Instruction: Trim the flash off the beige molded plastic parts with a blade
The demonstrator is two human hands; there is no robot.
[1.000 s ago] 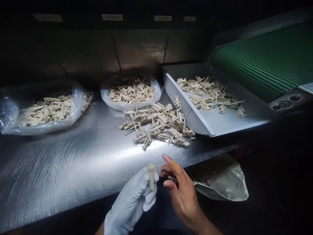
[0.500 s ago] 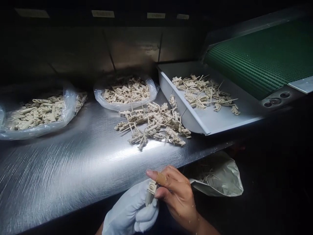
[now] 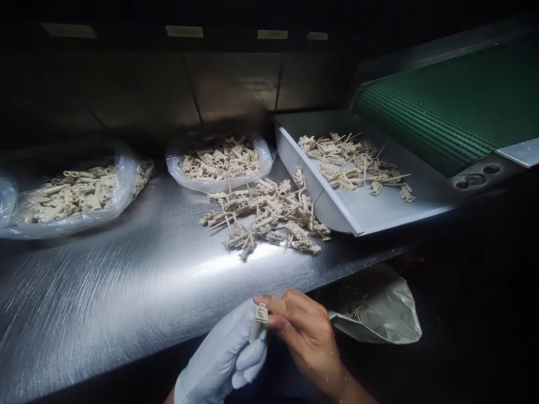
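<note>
A small beige moulded plastic part (image 3: 258, 321) with a round opening at its top is held just off the table's front edge. My left hand (image 3: 227, 353), in a white glove, is closed around its lower body. My bare right hand (image 3: 309, 331) pinches the upper end between thumb and index finger; a tan band wraps that index finger. Beyond my hands, a heap of similar beige parts (image 3: 269, 216), some joined to thin sprue sticks, lies on the shiny metal table (image 3: 168, 280).
Two clear plastic bags (image 3: 126, 188) of loose parts stand at left and centre back; the middle one (image 3: 210, 182) touches the heap. At right, a white tray (image 3: 387, 216) holds parts on sprues below a green conveyor belt (image 3: 455, 106). A bag with thin sticks (image 3: 396, 314) sits below the table edge.
The plastic part has shifted slightly upward and left with both hands around it. The right fingers remain on its top end. The view has tilted a little.
</note>
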